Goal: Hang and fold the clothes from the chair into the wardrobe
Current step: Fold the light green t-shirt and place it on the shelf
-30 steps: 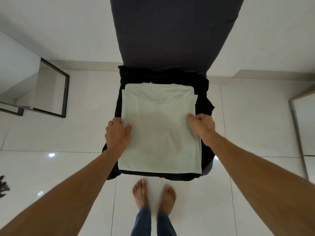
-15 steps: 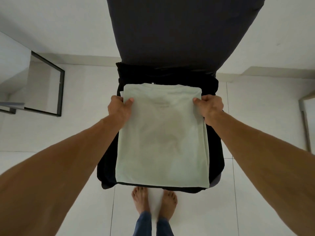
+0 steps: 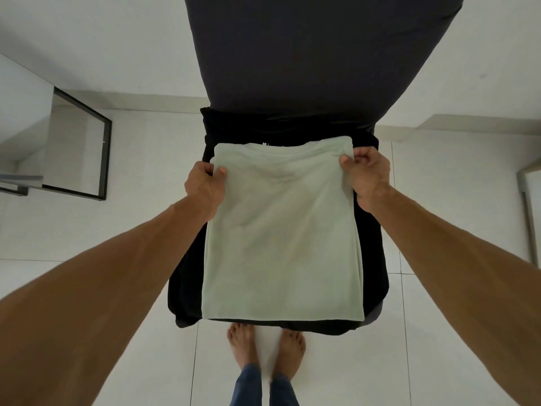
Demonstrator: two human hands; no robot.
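Note:
A pale green T-shirt point(image 3: 282, 244), folded into a long rectangle, lies on a black garment point(image 3: 187, 276) spread over the seat of a dark chair point(image 3: 292, 60). My left hand point(image 3: 205, 189) pinches the shirt's far left corner, thumb on top. My right hand point(image 3: 367, 174) grips the far right corner, fingers curled around the edge. The far edge of the shirt is lifted slightly off the seat and sags between my hands. The near edge rests at the seat's front.
The chair's tall dark backrest rises behind the seat against a white wall. A black-framed mirror point(image 3: 85, 148) leans at the left. A pale furniture edge point(image 3: 527, 206) shows at the right. My bare feet point(image 3: 266, 350) stand on white floor tiles before the chair.
Both hands slid from the shirt's middle sides up to its far corners and took hold of them. The far edge has begun to rise off the seat.

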